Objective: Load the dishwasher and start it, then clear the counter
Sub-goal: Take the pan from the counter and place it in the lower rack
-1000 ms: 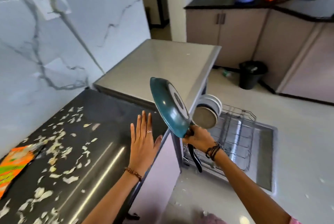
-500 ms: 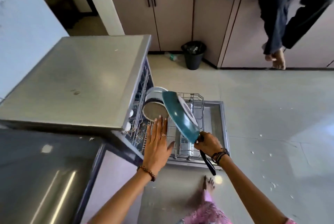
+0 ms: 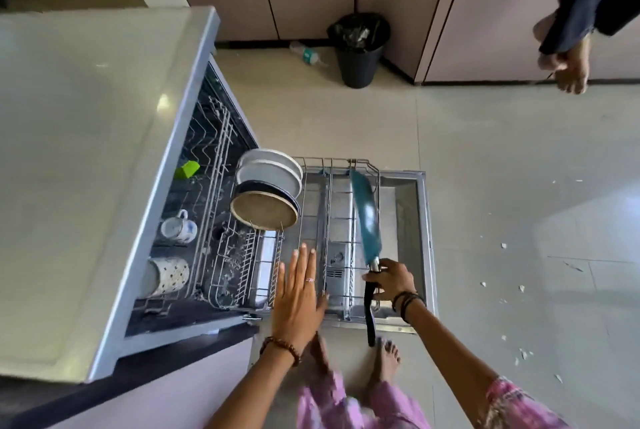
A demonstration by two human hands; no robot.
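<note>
The dishwasher (image 3: 104, 186) stands open with its lower wire rack (image 3: 341, 207) pulled out over the lowered door. My right hand (image 3: 389, 281) grips the black handle of a teal frying pan (image 3: 366, 212), which stands on edge in the right part of the rack. My left hand (image 3: 299, 293) hovers flat with straight fingers over the rack's near left part and holds nothing. Several plates (image 3: 268, 191) stand upright at the rack's far left. Two mugs (image 3: 178, 226) lie in the upper rack.
A black bin (image 3: 358, 48) and a plastic bottle (image 3: 306, 54) sit on the floor by the cabinets. Another person's bare feet (image 3: 568, 68) hang at the top right. White scraps (image 3: 519, 352) litter the floor on the right. My own feet (image 3: 384, 357) stand before the door.
My view has tilted down onto the open dishwasher. My right hand has lowered the pan from the air into the right side of the rack. My left hand stays flat beside it.
</note>
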